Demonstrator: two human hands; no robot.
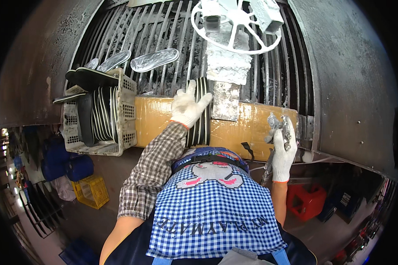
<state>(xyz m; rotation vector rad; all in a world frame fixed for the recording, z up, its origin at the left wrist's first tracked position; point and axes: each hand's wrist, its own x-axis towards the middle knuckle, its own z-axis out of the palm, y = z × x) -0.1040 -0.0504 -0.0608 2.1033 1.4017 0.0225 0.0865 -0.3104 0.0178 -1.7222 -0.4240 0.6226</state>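
soles (200,112) on edge – stack runs near-to-far, left hand (186,107) atop.
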